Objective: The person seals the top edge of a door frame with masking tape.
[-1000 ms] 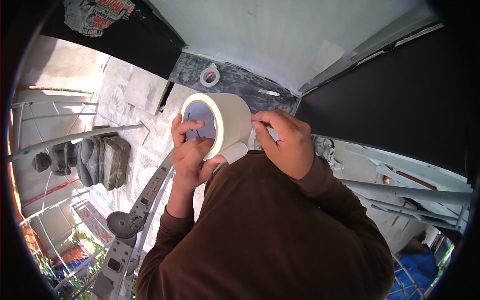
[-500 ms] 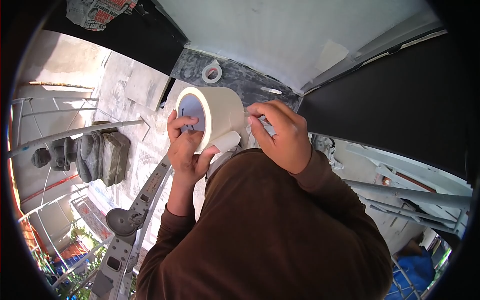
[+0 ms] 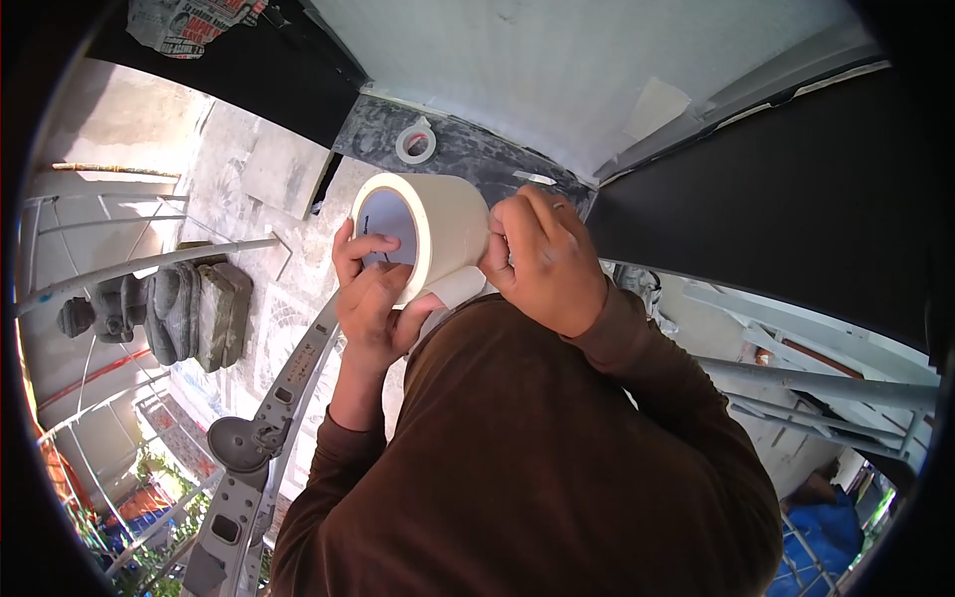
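Note:
My left hand [image 3: 373, 294] holds a wide roll of cream masking tape [image 3: 453, 219], with fingers inside its pale core and the thumb outside, below. A loose flap of tape [image 3: 460, 287] sticks out by the left thumb. My right hand [image 3: 547, 261] is closed, its bent fingertips pinched against the right edge of the roll. Exactly what lies between those fingertips is hidden. Past the roll, a smaller, narrower roll of tape [image 3: 416, 143] lies on a smeared dark surface [image 3: 370, 129].
A grey metal ladder hinge [image 3: 239, 443] stands at my left. Beyond it are a curved pale metal rail [image 3: 149, 269] and grey carved stone pieces [image 3: 174, 310]. Black panels [image 3: 766, 219] flank a pale upright panel [image 3: 557, 70]. Crumpled newspaper [image 3: 189, 28] is at the top left.
My right hand has moved slightly left and down, and its fingers have closed in against the roll's edge. The left hand keeps its hold on the roll.

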A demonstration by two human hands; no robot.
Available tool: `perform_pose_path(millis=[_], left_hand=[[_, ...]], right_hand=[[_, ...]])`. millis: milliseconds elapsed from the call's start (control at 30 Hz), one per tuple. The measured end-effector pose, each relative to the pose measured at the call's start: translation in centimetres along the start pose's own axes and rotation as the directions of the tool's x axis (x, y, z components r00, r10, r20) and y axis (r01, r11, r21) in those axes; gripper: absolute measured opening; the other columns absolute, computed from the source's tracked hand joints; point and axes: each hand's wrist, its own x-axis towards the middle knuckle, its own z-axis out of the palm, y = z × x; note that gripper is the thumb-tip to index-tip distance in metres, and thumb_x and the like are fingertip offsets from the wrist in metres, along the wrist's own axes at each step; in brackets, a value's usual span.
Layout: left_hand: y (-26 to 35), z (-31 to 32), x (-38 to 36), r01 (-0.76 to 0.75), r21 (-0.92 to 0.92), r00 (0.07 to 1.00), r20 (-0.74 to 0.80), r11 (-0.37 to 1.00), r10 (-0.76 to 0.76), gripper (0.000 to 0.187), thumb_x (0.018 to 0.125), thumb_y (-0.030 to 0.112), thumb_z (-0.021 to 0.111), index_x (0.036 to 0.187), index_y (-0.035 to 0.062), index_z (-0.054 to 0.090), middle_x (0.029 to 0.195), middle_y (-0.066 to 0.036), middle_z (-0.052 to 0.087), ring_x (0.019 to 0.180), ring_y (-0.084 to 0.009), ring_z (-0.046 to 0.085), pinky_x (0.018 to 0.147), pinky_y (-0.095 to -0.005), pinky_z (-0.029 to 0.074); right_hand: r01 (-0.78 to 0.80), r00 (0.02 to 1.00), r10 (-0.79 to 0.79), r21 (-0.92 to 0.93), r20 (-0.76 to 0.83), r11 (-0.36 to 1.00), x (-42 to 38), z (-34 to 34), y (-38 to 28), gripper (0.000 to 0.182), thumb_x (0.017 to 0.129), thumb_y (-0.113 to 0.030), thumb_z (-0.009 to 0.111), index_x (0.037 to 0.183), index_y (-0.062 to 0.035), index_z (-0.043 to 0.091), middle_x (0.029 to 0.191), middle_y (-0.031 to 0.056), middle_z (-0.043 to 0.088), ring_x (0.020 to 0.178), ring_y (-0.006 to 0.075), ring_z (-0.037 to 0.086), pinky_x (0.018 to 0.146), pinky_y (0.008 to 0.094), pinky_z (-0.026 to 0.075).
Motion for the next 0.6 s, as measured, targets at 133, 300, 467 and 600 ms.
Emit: perform_pose_path(millis=[133,300,467,600], left_hand=[[-0.1,0.3,-0.3,0.095,-0.174,0.992,-0.062,0.980,-0.107,0.042,0.086,0.041,0.078,0.089,0.0003,0.067,0.087,-0.009,0.069,0.104,-0.0316,0.063,0.114,-0.0606,0.033],[0.5,0.5,-0.2,0.140,-0.272,0.977,-0.119,0.952,-0.177,0.041,0.091,0.041,0.072,0.089,0.0008,0.065,0.093,-0.010,0.072,0.102,-0.0320,0.064,0.115,-0.0611,0.030],[0.0,0.6,-0.3,0.089,-0.221,0.983,-0.135,0.971,-0.121,0.038,0.093,0.038,0.071,0.091,0.0004,0.064,0.090,-0.010,0.072,0.097,-0.0307,0.065,0.116,-0.0608,0.030],[-0.3,2.0,-1.3,0.202,-0.395,0.951,-0.139,0.896,-0.275,0.035,0.094,0.033,0.070,0.095,-0.0014,0.065,0.084,-0.010,0.068,0.087,-0.0271,0.066,0.117,-0.0599,0.030]], right_hand=[[0.027,1.000,-0.026,0.070,-0.018,0.997,-0.7,-0.6,-0.1,0.015,0.081,0.001,0.069,0.089,-0.0019,0.058,0.083,0.0114,0.057,0.073,0.0254,0.060,0.066,0.0359,0.050],[-0.182,0.961,0.265,0.554,-0.074,0.813,-0.9,0.0,-1.6,0.019,0.087,0.000,0.074,0.103,0.0016,0.065,0.099,0.0131,0.065,0.081,0.0225,0.066,0.070,0.0305,0.054],[-0.144,0.971,0.220,0.500,-0.095,0.854,-0.8,0.3,-0.9,0.019,0.084,-0.002,0.078,0.100,-0.0022,0.069,0.098,0.0103,0.066,0.079,0.0250,0.064,0.068,0.0348,0.052],[-0.103,0.977,0.158,0.331,-0.144,0.938,-0.9,0.2,-1.6,0.012,0.086,-0.004,0.075,0.096,-0.0039,0.068,0.097,0.0078,0.066,0.084,0.0263,0.062,0.073,0.0373,0.049]])
